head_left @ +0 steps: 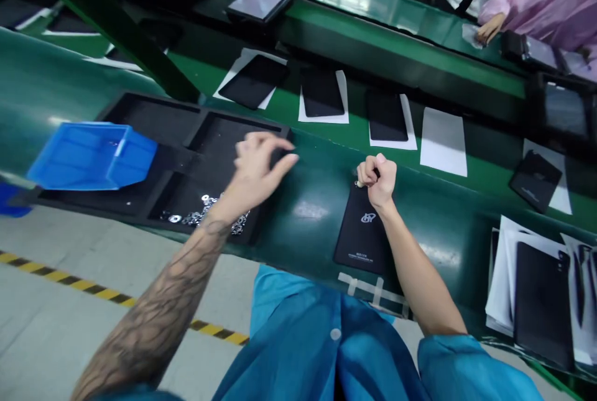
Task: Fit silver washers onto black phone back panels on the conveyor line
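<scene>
The right hand [377,180] is clenched tight, and whatever it may pinch stays hidden, at the top end of a black device cover [361,233], its long axis running 1 to 7 o'clock. The left hand [263,165], fingers bunched, sits at 9 o'clock, farther off, over a black foam tray [140,115] holding silver washers [200,214].

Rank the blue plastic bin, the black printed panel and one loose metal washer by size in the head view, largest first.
1. Blue plastic bin
2. Black printed panel
3. Metal washer, clearly smallest

The panel lies nearer the camera than the bin, so their true sizes stay unsure.
</scene>
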### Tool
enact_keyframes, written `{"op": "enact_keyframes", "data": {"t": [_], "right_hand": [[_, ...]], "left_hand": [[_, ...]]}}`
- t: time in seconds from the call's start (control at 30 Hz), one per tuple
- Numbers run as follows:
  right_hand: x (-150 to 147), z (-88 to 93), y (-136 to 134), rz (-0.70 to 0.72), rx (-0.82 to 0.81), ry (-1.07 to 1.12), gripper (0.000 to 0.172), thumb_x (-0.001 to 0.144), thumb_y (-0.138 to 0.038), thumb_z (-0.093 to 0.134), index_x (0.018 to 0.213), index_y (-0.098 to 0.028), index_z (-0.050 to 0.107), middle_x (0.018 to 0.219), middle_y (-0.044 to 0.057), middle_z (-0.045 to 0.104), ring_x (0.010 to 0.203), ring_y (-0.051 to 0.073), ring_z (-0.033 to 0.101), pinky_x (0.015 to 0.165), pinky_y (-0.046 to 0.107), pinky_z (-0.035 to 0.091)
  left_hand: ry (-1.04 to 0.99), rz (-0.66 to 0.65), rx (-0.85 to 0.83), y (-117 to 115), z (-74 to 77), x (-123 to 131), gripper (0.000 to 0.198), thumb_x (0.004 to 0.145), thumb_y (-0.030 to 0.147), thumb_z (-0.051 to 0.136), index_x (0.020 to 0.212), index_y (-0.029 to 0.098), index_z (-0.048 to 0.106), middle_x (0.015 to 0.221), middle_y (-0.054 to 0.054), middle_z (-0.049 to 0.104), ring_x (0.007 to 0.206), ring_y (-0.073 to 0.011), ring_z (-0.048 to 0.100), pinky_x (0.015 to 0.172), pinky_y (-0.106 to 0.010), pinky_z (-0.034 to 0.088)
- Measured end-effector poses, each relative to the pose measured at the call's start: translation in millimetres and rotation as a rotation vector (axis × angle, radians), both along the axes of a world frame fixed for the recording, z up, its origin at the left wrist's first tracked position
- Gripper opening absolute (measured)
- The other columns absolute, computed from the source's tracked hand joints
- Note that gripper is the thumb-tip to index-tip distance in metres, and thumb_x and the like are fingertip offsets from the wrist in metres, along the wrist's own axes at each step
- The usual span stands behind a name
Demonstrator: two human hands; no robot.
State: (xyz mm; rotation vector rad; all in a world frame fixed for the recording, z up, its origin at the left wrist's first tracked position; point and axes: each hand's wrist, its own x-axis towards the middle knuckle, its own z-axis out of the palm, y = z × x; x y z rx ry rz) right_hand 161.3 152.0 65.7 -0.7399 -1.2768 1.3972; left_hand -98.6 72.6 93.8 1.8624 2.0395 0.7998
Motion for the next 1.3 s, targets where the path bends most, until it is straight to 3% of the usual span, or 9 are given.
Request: {"op": "enact_keyframes", "data": {"t": [0.1, 0.17, 0.33, 0.5, 0.6, 0.8, 0.97, 1.13, 1.3], "right_hand": [[-3, -4.0, 3, 0.008, 0.011, -0.016, 0.071, 0.096, -0.067, 0.065, 0.052, -0.027, 0.026, 0.047, -0.007, 0.020, 0.042, 0.009, 0.022, 0.047, 0.030, 0.017], [-5, -2.9, 7, 0.004, 0.005, -0.055, 0.072, 0.097, -0.065, 0.066, 0.053, -0.027, 0.026, 0.047, -0.007, 0.020, 0.042, 0.009, 0.022, 0.047, 0.030, 0.018], [-9, 0.5, 10, 0.009, -0.032, -0.127, 0.073, 0.100, -0.066, 0.065, 0.054, -0.027, 0.025, 0.047, -0.007, 0.019, 0.042, 0.010, 0.021, 0.045, 0.030, 0.019], [-9, -7.0, 1, -0.016, -0.017, -0.170, 0.075, 0.100, -0.068, 0.065, 0.055, -0.026, 0.023, 0.050, -0.006, 0.020, 0.045, 0.011, 0.020, 0.048, 0.032, 0.020], [-9, -11.6, -3, -0.034, 0.023, -0.215, 0.074, 0.102, -0.068, 0.063, 0.054, -0.025, 0.026, 0.050, -0.005, 0.022, 0.046, 0.011, 0.022, 0.050, 0.033, 0.018], [-9, -11.8, 3, 0.040, 0.029, -0.294, 0.073, 0.107, -0.067, 0.053, 0.054, -0.024, 0.029, 0.050, -0.004, 0.026, 0.049, 0.011, 0.022, 0.052, 0.033, 0.020], [-7, -19.3, 5, 0.080, 0.086, -0.302, 0.071, 0.108, -0.063, 0.053, 0.056, -0.024, 0.026, 0.052, -0.004, 0.026, 0.051, 0.011, 0.023, 0.055, 0.034, 0.020], [-7, -28.2, 0, 0.014, 0.092, -0.278, 0.071, 0.108, -0.065, 0.051, 0.058, -0.024, 0.022, 0.054, -0.004, 0.023, 0.052, 0.011, 0.021, 0.055, 0.034, 0.018], [-13, -28.1, -1, -0.037, 0.134, -0.247, 0.069, 0.109, -0.064, 0.050, 0.057, -0.025, 0.025, 0.055, -0.004, 0.024, 0.052, 0.011, 0.022, 0.054, 0.033, 0.020]], "left_hand": [[0.054, 0.163, -0.022, -53, -8.2, -60, 0.041, 0.109, 0.052, 0.039, 0.122, 0.025, 0.068, 0.128, -0.014, 0.064, 0.137, -0.0380, 0.051, 0.122, -0.063, 0.034], [0.046, 0.188, -0.077, -82, -18.6, -82, 0.046, 0.110, 0.049, 0.032, 0.126, 0.022, 0.066, 0.131, -0.015, 0.065, 0.137, -0.0373, 0.052, 0.121, -0.062, 0.035], [0.058, 0.270, -0.207, -119, -36.4, -79, 0.055, 0.111, 0.054, 0.028, 0.139, 0.022, 0.063, 0.140, -0.015, 0.064, 0.131, -0.0389, 0.055, 0.115, -0.060, 0.042], [0.171, 0.255, -0.292, -113, -37.6, -54, 0.058, 0.111, 0.052, 0.026, 0.143, 0.022, 0.063, 0.139, -0.018, 0.062, 0.123, -0.0414, 0.057, 0.105, -0.060, 0.046], [0.171, 0.216, -0.270, -105, -39.4, -52, 0.049, 0.110, 0.052, 0.032, 0.135, 0.023, 0.063, 0.132, -0.016, 0.065, 0.121, -0.0396, 0.060, 0.104, -0.056, 0.049], [0.071, 0.186, -0.190, -94, -45.4, -64, 0.022, 0.104, 0.051, 0.045, 0.103, 0.034, 0.058, 0.108, -0.004, 0.071, 0.108, -0.0371, 0.068, 0.102, -0.058, 0.055], [0.045, 0.303, -0.133, -89, -38.6, -63, 0.016, 0.098, 0.055, 0.054, 0.096, 0.043, 0.063, 0.099, 0.006, 0.076, 0.100, -0.0356, 0.072, 0.091, -0.057, 0.059], [0.026, 0.269, -0.049, -93, -31.7, -61, 0.023, 0.095, 0.060, 0.055, 0.090, 0.044, 0.071, 0.109, 0.005, 0.078, 0.101, -0.0342, 0.073, 0.090, -0.054, 0.057], [0.241, 0.212, 0.040, -99, -41.0, -73, 0.059, 0.097, 0.077, 0.043, 0.089, 0.030, 0.078, 0.098, -0.003, 0.081, 0.087, -0.0282, 0.074, 0.080, -0.041, 0.056]]}}
